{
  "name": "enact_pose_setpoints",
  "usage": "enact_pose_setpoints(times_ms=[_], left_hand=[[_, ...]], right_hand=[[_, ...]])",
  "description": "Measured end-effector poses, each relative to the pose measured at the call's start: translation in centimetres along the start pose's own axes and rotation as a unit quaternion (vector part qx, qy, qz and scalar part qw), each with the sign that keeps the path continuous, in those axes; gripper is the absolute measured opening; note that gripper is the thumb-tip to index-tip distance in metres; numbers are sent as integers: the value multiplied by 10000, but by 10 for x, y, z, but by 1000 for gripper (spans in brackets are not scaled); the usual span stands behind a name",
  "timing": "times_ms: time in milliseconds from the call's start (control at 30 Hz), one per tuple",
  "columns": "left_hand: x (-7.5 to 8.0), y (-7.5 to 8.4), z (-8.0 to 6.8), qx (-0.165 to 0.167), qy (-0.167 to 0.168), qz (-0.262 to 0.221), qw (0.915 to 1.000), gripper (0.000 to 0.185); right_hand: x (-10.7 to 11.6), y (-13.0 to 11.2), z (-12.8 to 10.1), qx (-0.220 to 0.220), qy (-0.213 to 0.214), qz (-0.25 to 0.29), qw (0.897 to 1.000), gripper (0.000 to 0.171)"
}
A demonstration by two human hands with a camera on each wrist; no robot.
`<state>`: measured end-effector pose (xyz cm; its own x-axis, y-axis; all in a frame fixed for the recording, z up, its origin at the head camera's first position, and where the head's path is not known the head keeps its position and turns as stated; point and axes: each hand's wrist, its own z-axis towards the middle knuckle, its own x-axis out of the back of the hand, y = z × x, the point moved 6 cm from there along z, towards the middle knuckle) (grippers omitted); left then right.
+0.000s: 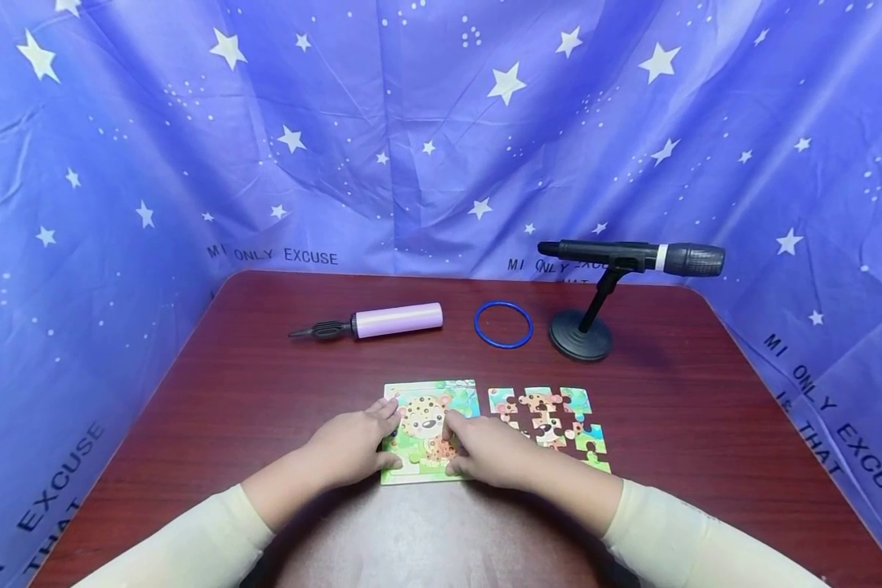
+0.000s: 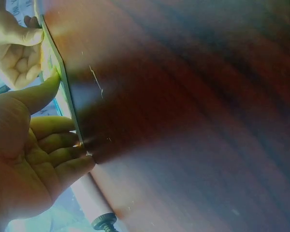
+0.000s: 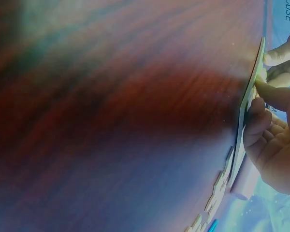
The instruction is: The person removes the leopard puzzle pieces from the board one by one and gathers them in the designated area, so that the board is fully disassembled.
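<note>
A jigsaw puzzle board (image 1: pixel 429 387) with a spotted leopard cub picture lies flat on the table in the head view. My left hand (image 1: pixel 356 445) rests at its left side, fingers fairly straight and touching the board's edge, thumb near the lower left corner. On the right part of the picture my right hand (image 1: pixel 491 451) touches the surface with thumb and index fingertips apart; its other fingers are loosely bent in the right wrist view. Loose puzzle pieces (image 1: pixel 575 400) with similar spotted and green print lie right of the board, some hidden by the right hand and forearm.
Behind the board lie a pink hand pump (image 1: pixel 398 321) with a black nozzle and a blue ring (image 1: pixel 503 346). A black microphone (image 1: pixel 632 256) on a round-based stand (image 1: pixel 581 335) stands at the back right. The reddish-brown table (image 1: pixel 265 392) meets a blue star-patterned cloth (image 1: pixel 382 122).
</note>
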<state>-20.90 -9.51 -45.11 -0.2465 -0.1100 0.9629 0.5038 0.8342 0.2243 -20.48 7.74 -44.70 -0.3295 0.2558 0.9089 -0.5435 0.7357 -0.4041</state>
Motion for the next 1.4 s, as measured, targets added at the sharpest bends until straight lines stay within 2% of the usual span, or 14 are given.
enact_pose_setpoints(times_ms=[233,367,467,633,733,867,1000,1100,1167,1400], left_hand=[[0,1,-1,-28,-40,-1,10000,72],[0,1,-1,-11,-66,22,10000,73],[-1,1,-1,-21,-92,32,10000,73],[0,3,0,-38,-125,33,9999,73],[0,3,-1,-18,-159,17,9999,73],[0,3,-1,14,-185,55,9998,73],[-1,2,0,35,-195,118,9997,74],[-1,1,-1,16,-194,98,9998,74],[0,2,0,-7,-194,82,9998,74],[1,2,-1,-40,-178,66,9998,73]], right_hand=[[9,-2,-1,296,415,-375,9980,18],[16,-1,-1,453,347,39,9984,17],[25,9,-5,359,108,758,9964,15],[48,42,-24,-120,-435,1726,9840,14],[57,64,-41,-376,-911,1730,9800,16],[58,86,-63,-606,-1473,1720,9721,17],[49,99,-80,-893,-1818,2015,9583,17],[43,105,-87,-1114,-1931,2010,9539,17],[40,108,-90,-1226,-1924,1906,9548,17],[41,110,-86,-1182,-1559,1181,9735,19]])
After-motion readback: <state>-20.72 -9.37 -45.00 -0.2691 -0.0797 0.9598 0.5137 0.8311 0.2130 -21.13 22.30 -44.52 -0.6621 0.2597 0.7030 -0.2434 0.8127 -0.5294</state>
